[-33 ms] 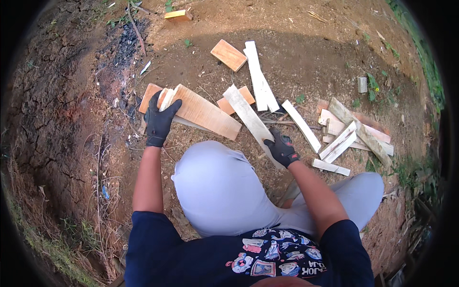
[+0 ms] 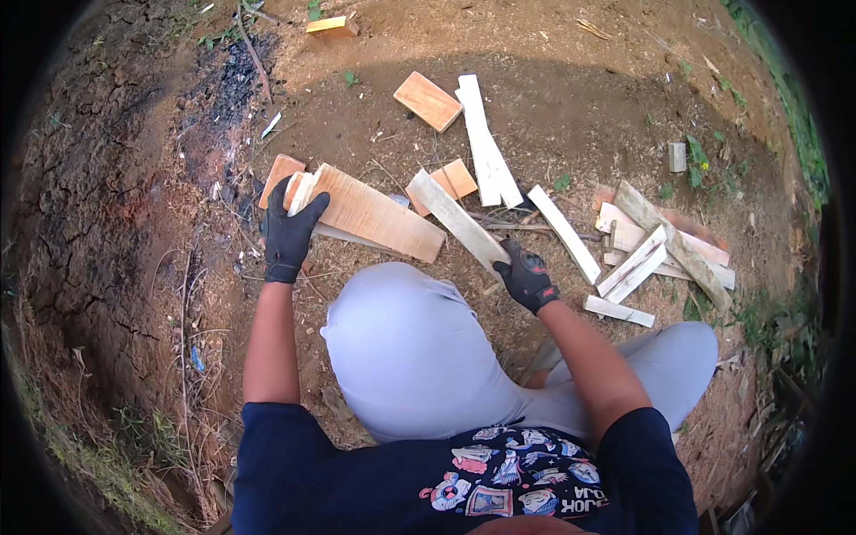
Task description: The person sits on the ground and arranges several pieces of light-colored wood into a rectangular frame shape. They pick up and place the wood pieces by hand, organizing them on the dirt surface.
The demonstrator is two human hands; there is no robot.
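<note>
My left hand [image 2: 292, 234], in a black glove, grips wooden boards bunched together by their left end. The top one is a broad reddish-brown board [image 2: 379, 214], and paler edges show beside it under my fingers. My right hand [image 2: 526, 276], also gloved, is closed round the near end of a narrow grey-white board [image 2: 459, 220], which slants away to the left. Its far end lies over an orange-brown block [image 2: 456, 181]. Another reddish piece [image 2: 279, 178] shows behind my left hand. The undersides of the held boards are hidden.
Beyond the boards lie a brown block [image 2: 428, 102] and two white strips [image 2: 486, 147]. A single pale strip [image 2: 564, 235] and a loose pile of boards [image 2: 682, 254] lie to the right. My bent knee [image 2: 401, 330] rises close in front of me.
The narrow board in my right hand has swung slightly to the left at its far end. My left hand and its boards have shifted a little left and nearer.
</note>
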